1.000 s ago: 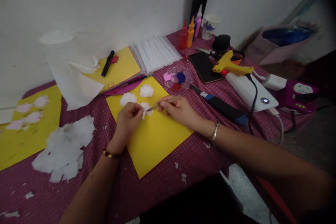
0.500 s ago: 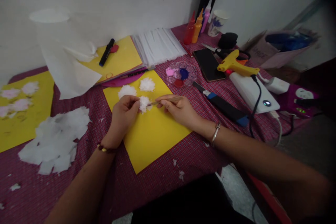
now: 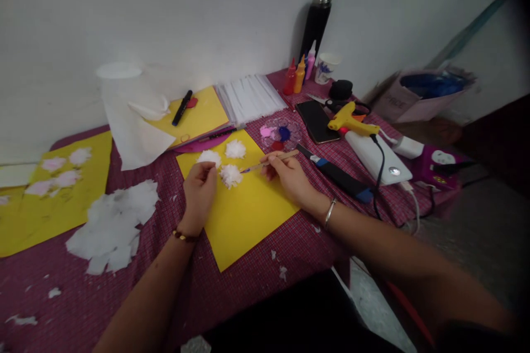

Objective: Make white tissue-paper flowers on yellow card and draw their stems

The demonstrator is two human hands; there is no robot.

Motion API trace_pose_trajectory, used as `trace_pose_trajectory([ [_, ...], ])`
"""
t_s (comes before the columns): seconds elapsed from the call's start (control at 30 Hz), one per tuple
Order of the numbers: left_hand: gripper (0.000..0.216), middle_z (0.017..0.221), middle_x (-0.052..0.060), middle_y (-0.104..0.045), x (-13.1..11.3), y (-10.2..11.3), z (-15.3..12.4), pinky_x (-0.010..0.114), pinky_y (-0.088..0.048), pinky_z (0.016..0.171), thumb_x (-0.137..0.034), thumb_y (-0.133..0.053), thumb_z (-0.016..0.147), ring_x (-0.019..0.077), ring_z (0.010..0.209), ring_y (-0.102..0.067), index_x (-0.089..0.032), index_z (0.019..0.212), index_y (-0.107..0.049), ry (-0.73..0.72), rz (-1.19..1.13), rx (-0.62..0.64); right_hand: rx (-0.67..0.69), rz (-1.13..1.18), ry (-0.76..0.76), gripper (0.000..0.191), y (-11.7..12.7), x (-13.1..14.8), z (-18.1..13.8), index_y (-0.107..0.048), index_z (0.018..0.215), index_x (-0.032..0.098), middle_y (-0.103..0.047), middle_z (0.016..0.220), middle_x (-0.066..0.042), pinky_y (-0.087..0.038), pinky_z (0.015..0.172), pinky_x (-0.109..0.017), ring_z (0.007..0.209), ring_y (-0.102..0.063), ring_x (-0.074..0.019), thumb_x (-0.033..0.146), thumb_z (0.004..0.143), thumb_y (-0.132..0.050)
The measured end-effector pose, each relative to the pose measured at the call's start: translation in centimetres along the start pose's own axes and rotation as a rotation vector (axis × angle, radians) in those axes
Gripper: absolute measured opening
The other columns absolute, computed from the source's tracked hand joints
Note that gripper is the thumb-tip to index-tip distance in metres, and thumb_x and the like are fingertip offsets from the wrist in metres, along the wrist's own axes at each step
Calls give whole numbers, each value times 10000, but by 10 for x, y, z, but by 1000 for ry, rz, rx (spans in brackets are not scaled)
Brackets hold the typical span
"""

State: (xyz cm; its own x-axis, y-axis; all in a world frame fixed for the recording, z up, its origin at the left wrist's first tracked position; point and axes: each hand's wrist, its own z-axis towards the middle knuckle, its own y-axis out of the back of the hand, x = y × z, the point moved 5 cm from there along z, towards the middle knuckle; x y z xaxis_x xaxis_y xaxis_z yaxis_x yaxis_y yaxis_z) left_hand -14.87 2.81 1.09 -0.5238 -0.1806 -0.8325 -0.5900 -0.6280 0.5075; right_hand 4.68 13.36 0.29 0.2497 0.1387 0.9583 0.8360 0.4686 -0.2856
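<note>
My right hand (image 3: 287, 175) pinches a thin paintbrush (image 3: 265, 164) by its wooden handle. The brush's dark, purplish tip points left, close to the right edge of a fluffy white paper flower (image 3: 231, 176). On the flower's other side is my left hand (image 3: 200, 190), its fingers curled together near the petals; whatever may be between them is hidden. Behind lie two more white paper flowers, one on the left (image 3: 210, 158) and one on the right (image 3: 235, 149). All three are on a yellow sheet (image 3: 244, 220).
A clear palette (image 3: 295, 135) holds pink, blue and red paint. Right of it are a utility knife (image 3: 342, 176), a phone (image 3: 318, 121), a yellow glue gun (image 3: 351, 121) and a white power bank (image 3: 376, 157). White paper pieces (image 3: 111, 226) and a yellow sheet with pinkish flowers (image 3: 91, 193) lie left.
The brush tip has drawn back to the right from the flower's middle, and the brush now shows more. My left fingers have moved slightly off the flower. The camera view has shifted.
</note>
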Motion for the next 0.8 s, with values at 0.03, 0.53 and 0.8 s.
trace_pose_trajectory([
  [0.03, 156, 852, 32, -627, -2, 5, -1, 266, -479, 650, -275, -526, 846, 153, 753, -594, -180, 935, -610, -37, 35, -64, -9, 17, -7, 245, 1, 0, 0, -636, 788, 177, -620, 615, 13, -423, 528, -228, 513, -532, -91, 412, 824, -575],
  [0.53, 560, 1262, 159, -564, -21, -26, 3, 507, -393, 963, -439, -650, 807, 342, 1164, -492, -191, 1285, -497, -463, 651, 349, -59, 70, -155, 235, 6, 3, 3, -650, 785, 175, -585, 596, 17, -356, 460, -216, 467, -478, -80, 404, 809, -599],
  [0.8, 360, 1243, 133, -558, -28, -8, -7, 466, -410, 1008, -265, -407, 950, 265, 1180, -507, -199, 1300, -457, -388, 376, 221, -47, 122, -283, 228, 13, 0, 4, -650, 808, 182, -603, 600, 8, -362, 468, -228, 473, -494, -89, 405, 823, -609],
])
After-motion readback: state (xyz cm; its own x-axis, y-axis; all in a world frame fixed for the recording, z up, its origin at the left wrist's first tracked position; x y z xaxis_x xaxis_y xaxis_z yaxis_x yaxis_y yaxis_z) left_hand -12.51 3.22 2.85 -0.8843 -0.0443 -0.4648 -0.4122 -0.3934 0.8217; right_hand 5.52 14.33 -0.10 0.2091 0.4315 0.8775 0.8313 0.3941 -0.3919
